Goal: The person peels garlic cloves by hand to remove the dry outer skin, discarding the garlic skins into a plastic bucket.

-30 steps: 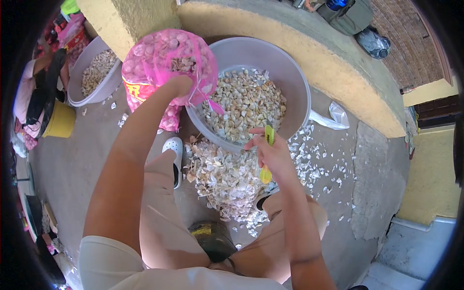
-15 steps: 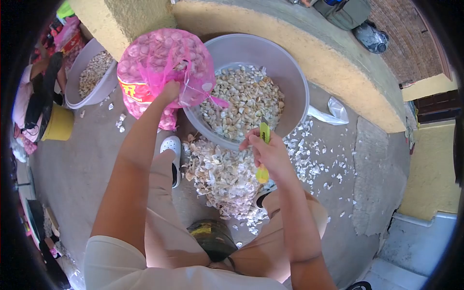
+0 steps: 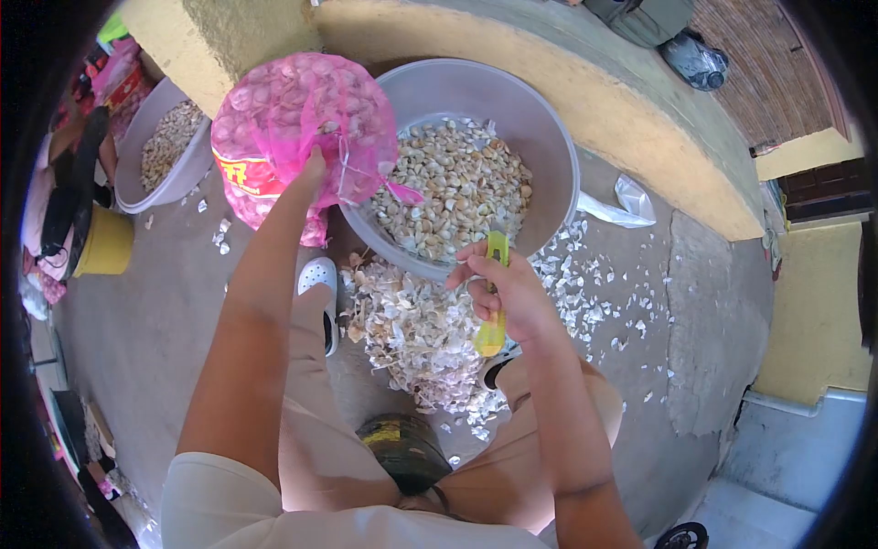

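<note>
My left hand (image 3: 314, 170) is closed on the netting of a full pink mesh bag of garlic (image 3: 306, 105); its fingertips are partly hidden against the bag. A loose tail of netting and string hangs over the rim of a large grey tub (image 3: 555, 119). Separated garlic cloves (image 3: 453, 183) cover the tub's bottom. In front of the tub, my right hand (image 3: 512, 291) grips a yellow-green utility knife (image 3: 492, 334) held upright. No extended blade can be made out on it now.
Garlic skins (image 3: 421, 339) lie heaped between my feet and scattered to the right. A low curved wall (image 3: 640, 114) runs behind the tub. At left stand a second tub (image 3: 137, 174) of cloves, a yellow bucket (image 3: 105, 242) and a person's legs. A plastic bag (image 3: 631, 203) lies right of the tub.
My left hand has shifted slightly up and left on the netting. The knife has slid lower in my right hand, and its blade, visible before, no longer shows.
</note>
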Motion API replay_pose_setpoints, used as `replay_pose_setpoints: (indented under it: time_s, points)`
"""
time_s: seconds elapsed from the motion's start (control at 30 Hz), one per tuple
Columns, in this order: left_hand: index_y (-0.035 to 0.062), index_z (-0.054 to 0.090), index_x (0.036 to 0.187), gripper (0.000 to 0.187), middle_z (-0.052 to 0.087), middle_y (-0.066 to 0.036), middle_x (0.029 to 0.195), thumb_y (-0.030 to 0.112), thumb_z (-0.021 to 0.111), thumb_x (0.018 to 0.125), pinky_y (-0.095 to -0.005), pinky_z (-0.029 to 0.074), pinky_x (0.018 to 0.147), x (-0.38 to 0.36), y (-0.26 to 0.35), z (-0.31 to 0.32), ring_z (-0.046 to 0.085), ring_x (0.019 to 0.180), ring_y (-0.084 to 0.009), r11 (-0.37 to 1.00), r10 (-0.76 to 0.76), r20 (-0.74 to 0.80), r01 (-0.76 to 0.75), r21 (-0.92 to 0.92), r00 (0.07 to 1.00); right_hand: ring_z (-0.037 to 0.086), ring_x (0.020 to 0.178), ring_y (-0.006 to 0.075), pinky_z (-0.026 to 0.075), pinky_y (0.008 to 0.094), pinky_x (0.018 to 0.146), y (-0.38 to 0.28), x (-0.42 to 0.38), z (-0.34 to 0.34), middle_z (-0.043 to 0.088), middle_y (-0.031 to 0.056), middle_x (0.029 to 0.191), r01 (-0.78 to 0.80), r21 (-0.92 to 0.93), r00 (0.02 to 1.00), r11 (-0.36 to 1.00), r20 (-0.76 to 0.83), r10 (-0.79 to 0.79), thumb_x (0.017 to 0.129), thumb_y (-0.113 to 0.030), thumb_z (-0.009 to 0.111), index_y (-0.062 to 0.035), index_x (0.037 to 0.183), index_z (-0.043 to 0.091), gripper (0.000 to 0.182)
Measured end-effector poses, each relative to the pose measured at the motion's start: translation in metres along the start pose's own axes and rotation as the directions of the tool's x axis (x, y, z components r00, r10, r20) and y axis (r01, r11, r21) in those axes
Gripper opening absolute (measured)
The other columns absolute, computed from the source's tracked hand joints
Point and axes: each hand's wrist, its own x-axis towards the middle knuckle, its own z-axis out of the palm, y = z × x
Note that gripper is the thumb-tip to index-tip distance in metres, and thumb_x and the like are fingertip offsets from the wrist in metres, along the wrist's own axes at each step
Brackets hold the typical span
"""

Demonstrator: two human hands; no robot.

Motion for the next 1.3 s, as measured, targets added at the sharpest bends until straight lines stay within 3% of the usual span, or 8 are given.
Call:
replay_pose_setpoints:
  time_s: [0.07,0.17,0.37,0.57,0.77,1.07,1.2,1.3]
  points:
    - [0.0,0.053,0.107,0.043,0.057,-0.015,0.102,0.032,0.038,0.083,-0.0379,0.043,0.077,0.056,-0.035,-0.035,0.054,0.092,-0.025,0.941,-0.017,0.061,-0.004,0.339,0.998,0.033,0.042,0.0038,0.032,0.0194,0.037,0.0,0.0,-0.002,0.057,0.0109,0.076,-0.019,0.038,1.0,0.999,0.018,0.018,0.083,-0.016,0.048,-0.0035,0.097,0.048,0.019]
    - [-0.0013,0.057,0.102,0.046,0.058,-0.018,0.101,0.037,0.049,0.077,-0.0383,0.043,0.078,0.009,-0.01,-0.012,0.055,0.092,-0.0272,0.37,-0.002,0.077,-0.071,0.926,0.997,0.033,0.042,0.0035,0.032,0.0191,0.037,0.002,0.001,-0.002,0.056,0.0108,0.076,-0.029,0.057,0.999,0.998,0.025,0.028,0.083,-0.016,0.048,-0.0035,0.098,0.048,0.019]
    - [0.0002,0.061,0.092,0.054,0.058,-0.021,0.097,0.043,0.064,0.059,-0.0386,0.045,0.077,0.004,-0.01,0.0,0.058,0.09,-0.0301,0.12,0.101,0.079,-0.09,0.989,0.992,0.033,0.041,0.0034,0.032,0.0192,0.037,0.004,0.003,-0.002,0.057,0.0108,0.075,-0.04,0.046,0.999,0.998,0.018,0.039,0.083,-0.015,0.048,-0.003,0.098,0.048,0.02]
    - [0.0017,0.06,0.093,0.041,0.058,-0.02,0.099,0.035,0.057,0.07,-0.0405,0.045,0.08,0.009,-0.018,0.014,0.057,0.092,-0.0308,-0.108,0.157,0.276,-0.262,0.959,0.948,0.032,0.04,0.0037,0.033,0.0195,0.036,0.009,0.007,0.002,0.056,0.0129,0.076,-0.066,0.031,0.998,0.997,-0.005,0.066,0.081,-0.013,0.049,-0.0025,0.096,0.047,0.018]
    - [0.0024,0.051,0.108,0.043,0.055,-0.022,0.103,0.031,0.05,0.076,-0.0408,0.045,0.08,0.044,-0.044,0.007,0.054,0.097,-0.033,0.127,0.293,0.024,-0.064,0.99,0.956,0.032,0.04,0.0034,0.034,0.0196,0.037,0.014,0.006,-0.001,0.056,0.0124,0.076,-0.12,0.013,0.992,0.993,-0.023,0.12,0.082,-0.016,0.048,-0.0024,0.096,0.047,0.019]
    - [-0.002,0.05,0.109,0.057,0.054,-0.023,0.105,0.04,0.054,0.071,-0.0392,0.042,0.084,0.006,-0.004,0.017,0.053,0.099,-0.0334,0.485,0.245,-0.011,-0.113,0.867,0.969,0.032,0.04,0.0034,0.032,0.0197,0.037,0.01,0.004,-0.004,0.057,0.0125,0.077,-0.068,0.002,0.997,0.998,-0.027,0.068,0.082,-0.016,0.049,-0.0017,0.095,0.049,0.02]
    - [-0.0022,0.052,0.107,0.061,0.058,-0.014,0.1,0.042,0.064,0.066,-0.0319,0.044,0.076,-0.014,0.022,0.011,0.057,0.087,-0.0229,0.814,0.302,0.048,-0.284,0.507,0.952,0.032,0.04,0.0034,0.033,0.0199,0.037,0.01,0.005,0.0,0.057,0.0117,0.077,-0.054,-0.099,0.998,0.994,-0.042,0.05,0.082,-0.015,0.049,-0.0015,0.096,0.049,0.019]
    - [-0.002,0.053,0.105,0.049,0.058,-0.011,0.098,0.032,0.062,0.072,-0.0281,0.045,0.071,-0.076,0.07,0.018,0.058,0.08,-0.0188,0.859,0.3,0.002,-0.271,0.434,0.954,0.033,0.04,0.0033,0.033,0.0201,0.037,0.016,0.006,0.0,0.057,0.011,0.075,-0.041,-0.124,0.998,0.991,-0.046,0.035,0.082,-0.014,0.049,-0.0015,0.097,0.05,0.019]
